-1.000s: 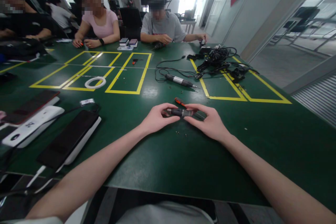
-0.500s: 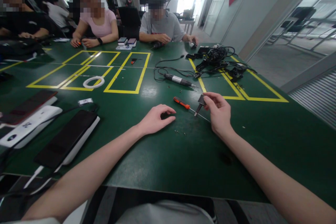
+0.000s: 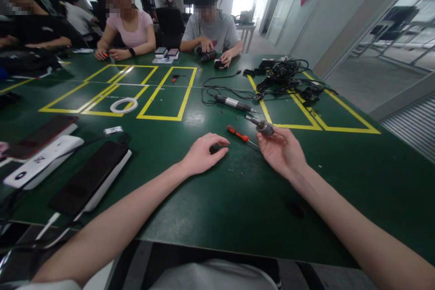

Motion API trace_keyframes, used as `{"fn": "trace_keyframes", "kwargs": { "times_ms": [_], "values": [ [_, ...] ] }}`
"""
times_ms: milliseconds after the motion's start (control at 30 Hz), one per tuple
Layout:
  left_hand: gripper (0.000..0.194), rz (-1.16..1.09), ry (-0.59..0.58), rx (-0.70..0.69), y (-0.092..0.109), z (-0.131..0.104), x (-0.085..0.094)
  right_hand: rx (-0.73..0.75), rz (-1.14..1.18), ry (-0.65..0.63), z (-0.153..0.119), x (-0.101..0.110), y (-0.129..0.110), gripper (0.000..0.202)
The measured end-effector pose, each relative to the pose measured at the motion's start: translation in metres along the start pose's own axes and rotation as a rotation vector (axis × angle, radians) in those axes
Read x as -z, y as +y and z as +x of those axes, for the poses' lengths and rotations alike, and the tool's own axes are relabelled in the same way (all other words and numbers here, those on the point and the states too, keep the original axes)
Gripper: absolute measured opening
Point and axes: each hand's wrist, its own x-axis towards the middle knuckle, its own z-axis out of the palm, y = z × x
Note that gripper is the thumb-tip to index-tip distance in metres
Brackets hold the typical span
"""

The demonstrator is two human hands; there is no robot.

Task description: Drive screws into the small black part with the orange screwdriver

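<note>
Raised over the table, my right hand (image 3: 283, 152) grips a grey metal part with a shaft (image 3: 265, 128) by its round body. Its thin shaft points up and to the left. My left hand (image 3: 205, 153) rests on the table with thumb and fingers curved apart and nothing between them. Between the hands lies an orange and black screwdriver (image 3: 238, 133); my right fingers hide the far end of its blade. Several tiny screws (image 3: 236, 172) are scattered in front of it. Beyond sits a silver and black electric screwdriver (image 3: 234, 103) on a cord.
Tangled black cables (image 3: 288, 77) are heaped at the back right. A white ring (image 3: 124, 105) lies among yellow tape lines. Left of me are a phone (image 3: 88, 176) on a white block and a white power strip (image 3: 44, 161). Across the table, a person in grey (image 3: 217, 29) handles a black drill.
My right hand has turned the metal part, so its shaft swings from pointing down to pointing up-left. My left hand stays put. The person opposite has brought both hands closer together.
</note>
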Motion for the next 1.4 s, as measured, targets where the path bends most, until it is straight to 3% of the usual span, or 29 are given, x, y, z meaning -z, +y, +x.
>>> {"fn": "trace_keyframes", "kwargs": {
  "times_ms": [133,233,333,433,567,700,800,933,1133,1400],
  "values": [
    [0.014,0.004,0.011,0.026,0.0,0.0,0.0,-0.129,-0.091,-0.088,-0.005,-0.002,0.004,0.014],
    [0.015,-0.001,0.008,0.046,0.0,0.0,0.001,-0.136,-0.103,-0.107,-0.005,0.001,0.002,0.016],
    [0.016,-0.014,-0.009,0.05,0.002,0.0,0.002,-0.031,-0.149,-0.115,-0.001,0.006,-0.003,0.021],
    [0.016,-0.015,-0.021,0.052,0.003,0.0,0.002,0.083,-0.335,-0.131,0.002,0.009,-0.003,0.03],
    [0.016,-0.006,-0.023,0.071,0.003,0.0,0.002,0.129,-0.604,-0.179,-0.003,0.005,0.005,0.049],
    [0.016,0.028,-0.019,0.089,0.001,0.001,0.001,0.273,-0.939,-0.374,-0.01,-0.001,0.008,0.033],
    [0.016,0.054,-0.012,0.098,0.0,0.002,0.0,0.337,-1.084,-0.43,-0.013,-0.003,0.005,0.023],
    [0.017,0.053,-0.013,0.114,0.0,0.003,-0.001,0.326,-1.111,-0.429,-0.013,-0.003,0.001,0.022],
    [0.014,0.052,-0.04,0.095,0.003,0.002,0.001,0.261,-0.952,-0.37,-0.011,-0.001,0.007,0.035],
    [0.014,0.06,-0.074,0.053,0.002,0.001,0.001,0.331,-1.194,-0.418,-0.011,0.003,0.002,0.038]
  ]
}}
